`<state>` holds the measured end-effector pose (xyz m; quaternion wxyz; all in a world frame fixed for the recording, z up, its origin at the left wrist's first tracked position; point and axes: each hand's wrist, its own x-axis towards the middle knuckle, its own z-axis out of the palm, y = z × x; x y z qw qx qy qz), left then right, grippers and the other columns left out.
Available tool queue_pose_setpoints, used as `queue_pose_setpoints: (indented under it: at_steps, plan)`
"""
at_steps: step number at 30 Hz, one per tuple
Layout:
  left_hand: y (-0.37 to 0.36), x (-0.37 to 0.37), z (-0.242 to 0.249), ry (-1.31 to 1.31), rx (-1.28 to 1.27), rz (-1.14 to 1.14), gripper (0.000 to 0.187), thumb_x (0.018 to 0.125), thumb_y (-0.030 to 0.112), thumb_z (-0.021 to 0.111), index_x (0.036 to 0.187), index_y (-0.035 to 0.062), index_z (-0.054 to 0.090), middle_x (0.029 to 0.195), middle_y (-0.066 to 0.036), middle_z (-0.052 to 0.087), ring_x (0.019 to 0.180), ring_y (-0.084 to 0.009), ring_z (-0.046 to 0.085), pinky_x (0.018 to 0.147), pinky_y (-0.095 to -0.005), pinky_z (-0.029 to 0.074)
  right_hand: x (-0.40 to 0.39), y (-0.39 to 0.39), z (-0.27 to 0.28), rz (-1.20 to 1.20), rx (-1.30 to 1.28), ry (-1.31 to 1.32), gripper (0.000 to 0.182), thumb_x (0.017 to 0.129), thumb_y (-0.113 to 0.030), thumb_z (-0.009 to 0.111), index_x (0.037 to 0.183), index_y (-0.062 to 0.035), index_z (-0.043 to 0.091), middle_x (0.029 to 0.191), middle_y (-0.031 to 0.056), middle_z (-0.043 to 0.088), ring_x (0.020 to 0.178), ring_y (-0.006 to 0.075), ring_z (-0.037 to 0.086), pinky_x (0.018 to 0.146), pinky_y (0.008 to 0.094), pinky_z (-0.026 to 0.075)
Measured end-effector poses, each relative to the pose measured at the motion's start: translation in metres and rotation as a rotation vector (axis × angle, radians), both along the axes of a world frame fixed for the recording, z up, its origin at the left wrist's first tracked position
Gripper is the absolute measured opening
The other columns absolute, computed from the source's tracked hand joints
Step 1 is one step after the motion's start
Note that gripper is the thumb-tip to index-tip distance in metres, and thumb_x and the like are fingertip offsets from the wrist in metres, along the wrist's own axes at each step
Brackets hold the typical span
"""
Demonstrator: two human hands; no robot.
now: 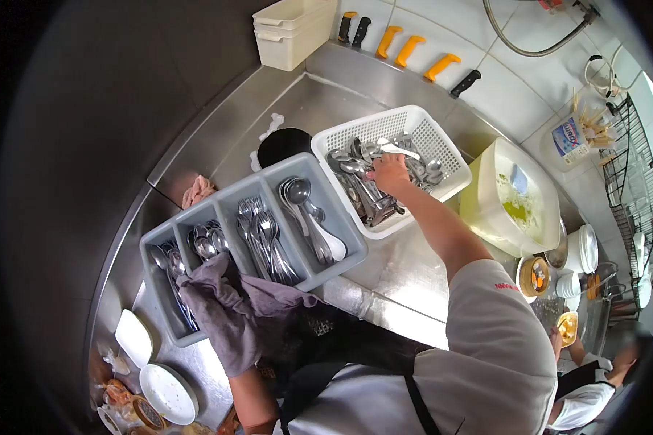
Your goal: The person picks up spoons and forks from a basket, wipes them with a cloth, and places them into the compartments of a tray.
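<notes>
My right hand point(391, 172) reaches into a white perforated basket point(434, 129) heaped with metal spoons and other cutlery. Its fingers are apart and touch the pile, close to a white spoon point(399, 149); no piece is visibly gripped. A purple-grey cloth point(221, 308) covers my left hand, hiding its fingers, and is bunched in its grasp over the grey cutlery tray point(257, 180). Forks point(263, 235) lie in one of the tray's compartments. Larger spoons and a white spoon point(332, 243) fill the end compartment nearest the basket, while smaller spoons point(207, 241) sit on the other side.
Several knives with orange or black handles point(409, 51) hang along the tiled wall. A pale tub point(490, 181) with greenish liquid stands right of the basket. White dishes point(168, 393) lie at lower left. Another person point(591, 391) holds a yellow dish at far right.
</notes>
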<state>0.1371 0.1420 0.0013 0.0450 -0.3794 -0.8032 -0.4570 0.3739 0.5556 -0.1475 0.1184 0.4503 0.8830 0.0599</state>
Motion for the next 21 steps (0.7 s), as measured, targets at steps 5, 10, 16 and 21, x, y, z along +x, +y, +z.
queue_pose_setpoints:
  at_steps: [5, 10, 16, 21]
  plan:
    - [-0.001, -0.003, -0.005, -0.005, 0.068, -0.008, 0.028, 0.104, 0.007, 0.048, 0.125, -0.0082, 0.058, 0.115, -0.023, 0.065, 0.107, -0.0378, 0.059, 0.105, -0.0449, 0.041, -0.013, -0.005, -0.012, -0.158, -0.127, 0.112, 0.073, 0.101, -0.062, 0.045, 0.134, 0.0019, 0.058, 0.140, 0.0247, 0.054, 0.133, 0.0394, 0.049, 0.112, 0.0558, 0.032]
    - [-0.009, -0.013, -0.024, -0.111, 0.088, -0.064, 0.028, 0.109, 0.011, 0.043, 0.128, -0.0066, 0.053, 0.113, -0.020, 0.063, 0.102, -0.0308, 0.060, 0.099, -0.0396, 0.046, -0.020, -0.022, 0.002, -0.098, -0.167, 0.154, 0.080, 0.092, -0.061, 0.055, 0.133, 0.0071, 0.054, 0.139, 0.0287, 0.052, 0.133, 0.0429, 0.047, 0.113, 0.0548, 0.035]
    - [-0.002, -0.006, -0.008, 0.068, 0.097, -0.049, 0.031, 0.111, 0.018, 0.043, 0.128, -0.0057, 0.053, 0.112, -0.019, 0.063, 0.100, -0.0305, 0.061, 0.098, -0.0393, 0.047, -0.043, -0.023, -0.012, -0.246, -0.168, 0.184, 0.070, 0.092, -0.048, 0.057, 0.136, 0.0069, 0.049, 0.142, 0.0263, 0.050, 0.135, 0.0405, 0.047, 0.113, 0.0511, 0.038]
    - [0.005, 0.001, -0.005, -0.648, 0.474, -0.134, 0.033, 0.112, 0.019, 0.039, 0.126, -0.0067, 0.055, 0.112, -0.019, 0.064, 0.101, -0.0294, 0.061, 0.098, -0.0386, 0.047, -0.058, -0.038, 0.009, -0.392, -0.199, 0.257, 0.076, 0.088, -0.048, 0.061, 0.137, 0.0077, 0.048, 0.144, 0.0278, 0.048, 0.137, 0.0413, 0.045, 0.115, 0.0511, 0.036]
